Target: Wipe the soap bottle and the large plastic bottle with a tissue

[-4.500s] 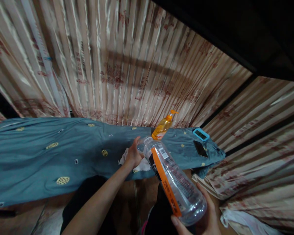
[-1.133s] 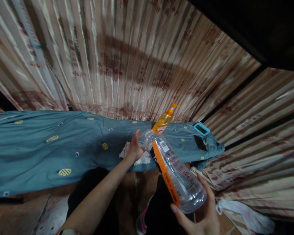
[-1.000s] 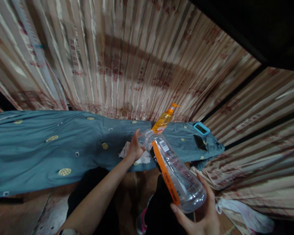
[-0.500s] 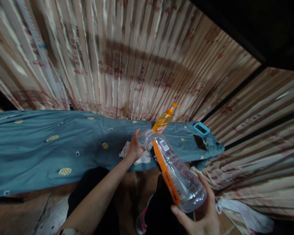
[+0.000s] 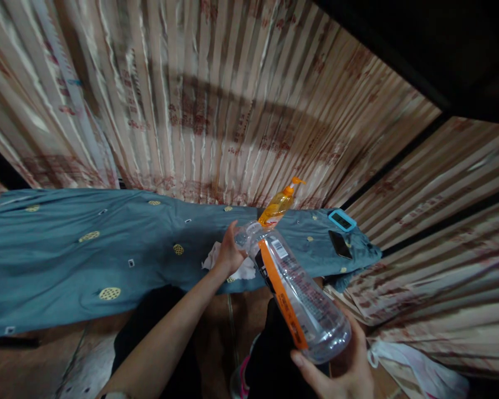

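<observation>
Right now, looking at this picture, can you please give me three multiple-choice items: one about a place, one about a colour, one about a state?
1. Where does the pump bottle stand?
A. on the blue cloth
B. on the floor
C. in the right hand

2. What colour is the stripe on the clear bottle?
A. green
B. orange
C. white

3. What is the left hand doing?
A. lying flat on the cloth
B. holding the dark phone
C. gripping the clear bottle's top end

Answers: 1 A, it stands on the cloth by the curtain. 2 B, an orange band runs along it. 3 C, while the right hand holds the base.
</observation>
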`<state>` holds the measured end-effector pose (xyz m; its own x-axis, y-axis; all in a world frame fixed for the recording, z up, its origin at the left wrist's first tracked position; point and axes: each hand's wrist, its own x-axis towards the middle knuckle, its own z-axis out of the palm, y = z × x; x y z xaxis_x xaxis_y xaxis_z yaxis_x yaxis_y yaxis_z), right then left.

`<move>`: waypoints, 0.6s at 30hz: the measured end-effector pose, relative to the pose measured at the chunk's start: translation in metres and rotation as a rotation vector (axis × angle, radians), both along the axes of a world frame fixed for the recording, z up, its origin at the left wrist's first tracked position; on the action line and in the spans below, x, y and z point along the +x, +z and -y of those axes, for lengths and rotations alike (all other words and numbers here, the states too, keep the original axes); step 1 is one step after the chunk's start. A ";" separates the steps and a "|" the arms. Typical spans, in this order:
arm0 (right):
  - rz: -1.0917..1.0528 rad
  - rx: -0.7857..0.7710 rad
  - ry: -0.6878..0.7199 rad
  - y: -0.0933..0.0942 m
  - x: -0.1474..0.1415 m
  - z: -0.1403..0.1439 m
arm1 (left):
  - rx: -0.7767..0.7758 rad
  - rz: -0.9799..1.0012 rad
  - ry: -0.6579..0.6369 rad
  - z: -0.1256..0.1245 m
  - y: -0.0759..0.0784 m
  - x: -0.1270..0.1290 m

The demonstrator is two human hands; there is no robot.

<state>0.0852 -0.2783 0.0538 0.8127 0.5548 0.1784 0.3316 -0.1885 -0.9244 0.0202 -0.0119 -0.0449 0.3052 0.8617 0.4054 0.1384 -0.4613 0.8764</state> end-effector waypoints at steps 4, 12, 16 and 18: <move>0.007 0.003 -0.017 0.001 0.000 -0.001 | -0.008 0.014 0.002 -0.001 -0.003 0.001; 0.025 0.046 0.034 0.002 0.001 -0.002 | -0.019 0.030 0.009 -0.003 -0.003 0.003; 0.025 0.061 0.051 0.002 0.001 -0.003 | -0.031 0.044 0.014 -0.001 0.001 0.001; 0.003 0.059 0.058 0.003 0.001 -0.002 | -0.026 0.047 0.001 0.000 0.003 -0.001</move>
<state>0.0862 -0.2761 0.0567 0.7786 0.5896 0.2146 0.3431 -0.1138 -0.9324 0.0194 -0.0121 -0.0417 0.2852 0.8725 0.3967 0.0976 -0.4382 0.8936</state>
